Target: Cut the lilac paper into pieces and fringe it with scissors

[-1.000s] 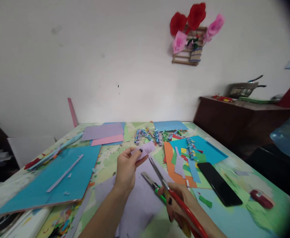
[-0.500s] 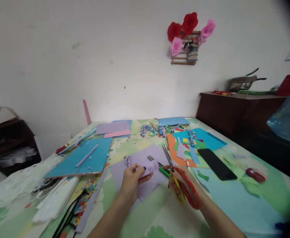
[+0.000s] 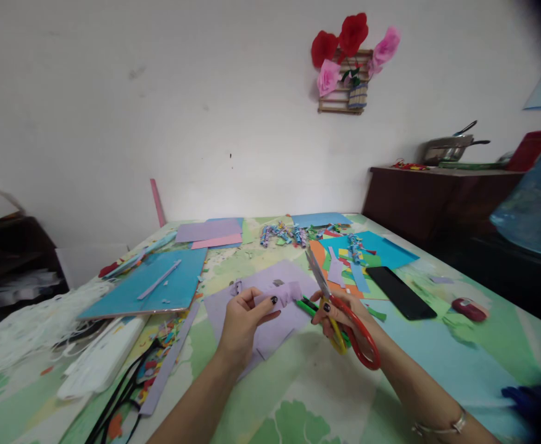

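Observation:
My left hand (image 3: 246, 320) is closed, pinching a small purple paper strip (image 3: 285, 295) between thumb and fingers above larger purple sheets (image 3: 274, 336). My right hand (image 3: 339, 314) is wrapped round red-handled scissors (image 3: 356, 327), their blades pointing up and away to the left. A yellow loop (image 3: 336, 333) also shows under the right fingers; whether it belongs to the same scissors I cannot tell. Beside that hand is a green-handled tool (image 3: 308, 305), partly hidden, its tip near the purple strip. Another small rolled purple piece (image 3: 237, 287) lies on the sheets.
A black phone (image 3: 402, 293) and a dark red object (image 3: 470, 309) lie on the right. Blue sheets (image 3: 152, 280), a white power strip (image 3: 101, 361) and white cord (image 3: 52, 317) are on the left. Several folded paper pieces (image 3: 284, 234) sit at the back.
My right hand and the scissors have tilted and shifted slightly right. My left hand has raised the purple strip a little, so more of it shows. The whole view has shifted slightly.

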`<control>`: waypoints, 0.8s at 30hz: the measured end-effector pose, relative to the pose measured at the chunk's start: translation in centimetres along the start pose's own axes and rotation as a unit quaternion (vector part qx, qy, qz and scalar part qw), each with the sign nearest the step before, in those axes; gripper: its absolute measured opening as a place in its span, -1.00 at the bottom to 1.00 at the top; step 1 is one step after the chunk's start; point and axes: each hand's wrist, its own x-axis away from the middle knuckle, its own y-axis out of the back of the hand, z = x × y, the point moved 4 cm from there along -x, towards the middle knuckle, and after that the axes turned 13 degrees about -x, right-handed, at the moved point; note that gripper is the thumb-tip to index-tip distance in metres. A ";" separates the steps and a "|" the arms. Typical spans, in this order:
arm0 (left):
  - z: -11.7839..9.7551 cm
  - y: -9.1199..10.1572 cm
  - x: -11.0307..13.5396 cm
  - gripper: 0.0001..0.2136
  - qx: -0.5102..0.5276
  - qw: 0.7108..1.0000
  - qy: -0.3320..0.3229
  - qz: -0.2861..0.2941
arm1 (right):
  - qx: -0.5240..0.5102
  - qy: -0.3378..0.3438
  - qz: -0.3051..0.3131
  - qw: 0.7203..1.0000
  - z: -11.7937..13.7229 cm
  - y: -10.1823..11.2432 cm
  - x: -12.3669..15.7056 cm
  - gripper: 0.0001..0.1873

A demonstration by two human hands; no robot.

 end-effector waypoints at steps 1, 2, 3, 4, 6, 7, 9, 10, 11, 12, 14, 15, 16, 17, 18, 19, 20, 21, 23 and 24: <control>0.1 -0.2 0.1 -0.74 -0.002 1.000 0.000 0.006 | -0.004 0.007 -0.003 1.000 0.1 -0.1 0.0 -0.54; 0.1 -0.3 0.3 -0.75 -0.007 1.000 0.000 0.013 | -0.009 0.013 -0.006 1.000 0.3 -0.2 0.0 -0.52; 0.1 -0.5 0.4 -0.75 -0.015 1.000 0.000 0.022 | -0.013 0.018 -0.009 1.000 0.4 -0.3 0.0 -0.51; 0.1 -0.7 0.6 -0.74 -0.024 0.999 0.001 0.028 | -0.015 0.023 -0.011 1.000 0.6 -0.4 0.0 -0.50; 0.0 -0.9 0.8 -0.71 -0.032 0.999 0.001 0.031 | -0.014 0.031 -0.014 0.999 0.8 -0.4 0.1 -0.50; -0.1 -0.9 0.9 -0.70 -0.031 0.999 -0.002 0.028 | -0.012 0.030 -0.012 0.999 0.8 -0.4 0.2 -0.52; -0.5 -0.8 0.9 -0.69 -0.031 0.999 -0.011 0.024 | -0.009 0.017 -0.001 1.000 0.8 -0.4 0.5 -0.56; -0.6 -0.8 0.8 -0.68 -0.032 0.999 -0.016 0.026 | -0.009 0.008 0.009 1.000 0.8 -0.3 0.6 -0.56; -0.8 -0.8 0.7 -0.68 -0.034 0.999 -0.023 0.031 | -0.009 0.003 0.020 1.000 0.9 -0.3 0.8 -0.57; -0.9 -0.8 0.6 -0.68 -0.036 0.998 -0.029 0.038 | -0.007 0.003 0.028 1.000 0.9 -0.4 0.9 -0.57; -1.1 -0.8 0.5 -0.67 -0.035 0.997 -0.036 0.052 | 0.002 0.011 0.040 0.999 1.1 -0.5 1.3 -0.59; -1.2 -0.8 0.5 -0.67 -0.034 0.997 -0.039 0.057 | 0.009 0.014 0.046 0.999 1.1 -0.6 1.4 -0.60; -1.2 -0.7 0.4 -0.67 -0.036 0.997 -0.039 0.061 | 0.015 0.014 0.053 0.998 1.1 -0.8 1.5 -0.59; -1.2 -0.7 0.4 -0.67 -0.039 0.996 -0.041 0.065 | 0.019 0.012 0.061 0.998 1.1 -0.9 1.6 -0.59; -1.2 -0.8 0.5 -0.66 -0.043 0.996 -0.042 0.067 | 0.022 0.009 0.070 0.997 1.0 -1.1 1.6 -0.57; -1.2 -0.8 0.5 -0.65 -0.047 0.995 -0.045 0.070 | 0.023 0.007 0.076 0.997 0.9 -1.3 1.6 -0.56; -1.2 -0.8 0.5 -0.65 -0.051 0.995 -0.047 0.072 | 0.025 0.003 0.081 0.996 0.9 -1.4 1.6 -0.54; -1.1 -0.8 0.5 -0.64 -0.055 0.995 -0.049 0.072 | 0.026 -0.002 0.088 0.996 0.8 -1.5 1.6 -0.52; -1.0 -0.9 0.5 -0.64 -0.062 0.995 -0.048 0.067 | 0.027 -0.011 0.102 0.994 0.8 -1.8 1.6 -0.50; -1.0 -0.9 0.5 -0.64 -0.065 0.995 -0.050 0.063 | 0.028 -0.013 0.108 0.994 0.8 -1.9 1.7 -0.50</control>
